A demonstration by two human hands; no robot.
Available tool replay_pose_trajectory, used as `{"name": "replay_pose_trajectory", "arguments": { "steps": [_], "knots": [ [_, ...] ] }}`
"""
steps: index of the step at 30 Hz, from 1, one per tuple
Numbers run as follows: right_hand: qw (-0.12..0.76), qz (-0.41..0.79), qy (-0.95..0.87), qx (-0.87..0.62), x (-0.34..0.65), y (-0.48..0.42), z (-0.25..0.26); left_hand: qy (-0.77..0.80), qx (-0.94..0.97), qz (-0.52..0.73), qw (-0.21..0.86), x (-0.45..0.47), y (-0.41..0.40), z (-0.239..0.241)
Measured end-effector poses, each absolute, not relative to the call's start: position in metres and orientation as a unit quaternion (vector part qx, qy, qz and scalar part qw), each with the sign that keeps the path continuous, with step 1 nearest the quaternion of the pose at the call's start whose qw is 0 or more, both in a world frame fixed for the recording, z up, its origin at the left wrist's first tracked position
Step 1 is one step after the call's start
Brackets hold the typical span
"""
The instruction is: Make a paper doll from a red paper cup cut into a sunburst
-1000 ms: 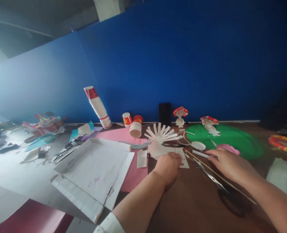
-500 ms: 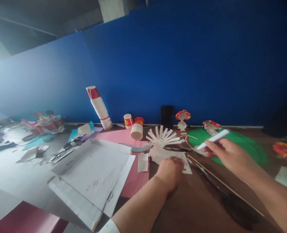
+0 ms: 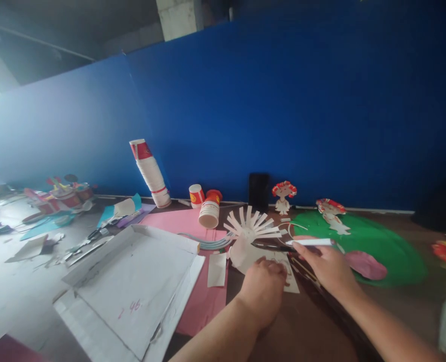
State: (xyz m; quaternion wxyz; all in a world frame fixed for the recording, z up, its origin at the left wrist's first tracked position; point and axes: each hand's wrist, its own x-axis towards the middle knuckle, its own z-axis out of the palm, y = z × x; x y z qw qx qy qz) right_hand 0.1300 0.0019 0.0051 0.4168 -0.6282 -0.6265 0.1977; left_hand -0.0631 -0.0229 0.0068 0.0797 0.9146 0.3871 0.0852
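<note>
My right hand [image 3: 326, 265] is closed around a white marker pen [image 3: 315, 242], held almost level above the table. My left hand [image 3: 266, 285] rests with curled fingers on a small white paper [image 3: 291, 279] that bears drawn lines. Its fingertips are partly hidden. Behind that hand lies a rounded white paper piece [image 3: 241, 254], joined by a fan of cut white strips [image 3: 250, 229]. A dark, thin tool [image 3: 270, 246] lies just past the left hand. Beneath my right forearm a thin wooden stick [image 3: 304, 268] shows in part.
An open white cardboard box lid [image 3: 128, 286] lies on the left over pink paper [image 3: 204, 311]. Stacked paper cups [image 3: 152, 176] lean at the blue partition [image 3: 283, 100]. A black phone [image 3: 258, 191] and a paper figure [image 3: 282, 198] stand behind. Green paper [image 3: 400, 256] carries a pink oval [image 3: 366, 265].
My right hand has moved left and down toward the left hand, bringing the marker nearly level. The pink oval has come into sight. The left hand stays on the paper.
</note>
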Motion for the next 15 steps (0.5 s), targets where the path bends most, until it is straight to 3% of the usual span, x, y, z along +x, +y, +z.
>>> {"name": "replay_pose_trajectory", "arguments": {
  "steps": [5, 15],
  "knots": [
    [0.408, 0.108, -0.684, -0.595, 0.126, 0.003, -0.009, 0.419, 0.900, 0.068, 0.102, -0.063, -0.026, 0.014],
    [0.403, 0.099, -0.701, -0.580, 0.124, 0.006, -0.019, 0.426, 0.898, 0.066, 0.090, -0.064, -0.028, 0.011]
  ]
}}
